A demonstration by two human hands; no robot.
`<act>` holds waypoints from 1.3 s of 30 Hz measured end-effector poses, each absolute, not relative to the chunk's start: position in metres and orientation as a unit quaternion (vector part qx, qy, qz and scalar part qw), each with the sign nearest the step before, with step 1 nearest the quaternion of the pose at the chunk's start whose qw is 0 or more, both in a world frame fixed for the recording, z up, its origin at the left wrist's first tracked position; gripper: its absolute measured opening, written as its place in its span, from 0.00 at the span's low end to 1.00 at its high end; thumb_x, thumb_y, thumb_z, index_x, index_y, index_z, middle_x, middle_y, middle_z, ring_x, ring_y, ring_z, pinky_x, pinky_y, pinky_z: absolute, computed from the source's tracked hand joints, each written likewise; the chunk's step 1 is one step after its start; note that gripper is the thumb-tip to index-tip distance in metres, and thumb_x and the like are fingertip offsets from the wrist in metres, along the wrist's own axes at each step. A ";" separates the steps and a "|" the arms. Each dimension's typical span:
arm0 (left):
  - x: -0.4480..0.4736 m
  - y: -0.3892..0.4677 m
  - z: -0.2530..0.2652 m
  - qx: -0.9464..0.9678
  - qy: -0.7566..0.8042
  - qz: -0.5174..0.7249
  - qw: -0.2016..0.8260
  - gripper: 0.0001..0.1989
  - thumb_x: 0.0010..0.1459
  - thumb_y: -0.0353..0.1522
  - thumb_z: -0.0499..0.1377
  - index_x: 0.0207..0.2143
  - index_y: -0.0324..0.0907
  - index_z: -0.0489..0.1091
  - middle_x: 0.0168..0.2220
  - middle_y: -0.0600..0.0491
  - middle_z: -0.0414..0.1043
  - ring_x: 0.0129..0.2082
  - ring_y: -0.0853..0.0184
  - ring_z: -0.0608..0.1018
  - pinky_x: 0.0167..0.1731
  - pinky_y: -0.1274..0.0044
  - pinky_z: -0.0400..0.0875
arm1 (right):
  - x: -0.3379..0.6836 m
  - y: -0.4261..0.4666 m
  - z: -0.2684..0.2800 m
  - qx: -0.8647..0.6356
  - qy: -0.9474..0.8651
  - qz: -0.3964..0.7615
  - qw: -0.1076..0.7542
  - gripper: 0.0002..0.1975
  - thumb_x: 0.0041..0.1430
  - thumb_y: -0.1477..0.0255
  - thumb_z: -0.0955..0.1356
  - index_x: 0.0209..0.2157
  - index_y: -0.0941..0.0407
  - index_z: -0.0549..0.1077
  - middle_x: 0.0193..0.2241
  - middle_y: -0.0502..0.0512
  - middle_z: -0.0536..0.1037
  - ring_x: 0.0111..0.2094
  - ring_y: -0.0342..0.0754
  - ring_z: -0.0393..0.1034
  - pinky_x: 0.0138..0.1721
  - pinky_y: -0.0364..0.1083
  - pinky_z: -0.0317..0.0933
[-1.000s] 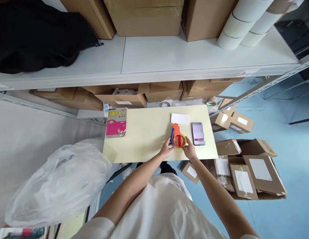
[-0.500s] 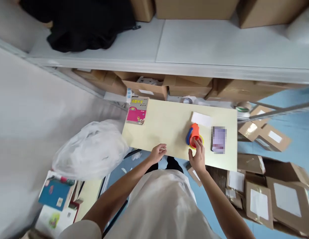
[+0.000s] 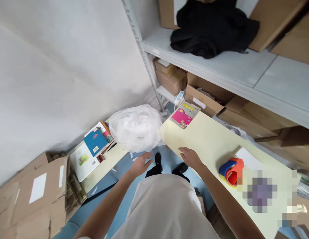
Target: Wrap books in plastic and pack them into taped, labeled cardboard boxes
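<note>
My left hand (image 3: 141,165) hangs just below a translucent white plastic bag (image 3: 136,129), its fingers spread and holding nothing. Over the near edge of the cream table (image 3: 206,139), my right hand (image 3: 190,157) is empty, with its fingers stretched out. To the right of that hand, a cluster of orange, blue and yellow ring-shaped pieces (image 3: 231,171) sits on the table. A small white box (image 3: 248,158) lies beside them. A magazine with a pink and grey cover (image 3: 185,114) rests at the table's far left corner.
Books (image 3: 96,142) lie on a second cream surface (image 3: 116,155) at the left. Flattened cardboard (image 3: 32,196) is piled at the lower left. A shelf (image 3: 234,69) carries black cloth (image 3: 211,30) and boxes. A pixelated patch covers something on the table.
My view has swung left. My right hand has come away from the coloured rings, which stay on the table. My left hand has moved out beside the plastic bag.
</note>
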State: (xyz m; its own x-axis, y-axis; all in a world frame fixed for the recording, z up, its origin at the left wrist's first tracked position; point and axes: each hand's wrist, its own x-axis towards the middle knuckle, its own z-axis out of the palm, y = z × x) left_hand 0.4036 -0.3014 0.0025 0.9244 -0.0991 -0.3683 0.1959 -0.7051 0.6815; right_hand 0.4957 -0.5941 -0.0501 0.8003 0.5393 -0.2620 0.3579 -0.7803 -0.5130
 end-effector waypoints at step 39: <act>0.556 -0.111 0.088 0.735 -0.072 0.215 0.639 0.13 0.61 0.41 0.53 0.37 0.41 0.69 0.33 0.51 0.75 0.33 0.68 0.76 0.37 0.75 0.70 | 0.610 -0.302 0.177 -0.760 -0.274 0.006 0.589 0.33 0.49 0.49 0.70 0.52 0.49 0.62 0.42 0.54 0.69 0.43 0.51 0.67 0.45 0.53 0.65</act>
State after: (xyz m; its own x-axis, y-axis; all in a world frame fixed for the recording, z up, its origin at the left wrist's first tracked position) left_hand 0.5558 -0.1110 0.0877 0.8970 0.1686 0.4085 -0.3814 -0.1719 0.9083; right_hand 0.6099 -0.3021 0.1768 0.8495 0.4238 0.3143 0.4101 -0.1556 -0.8987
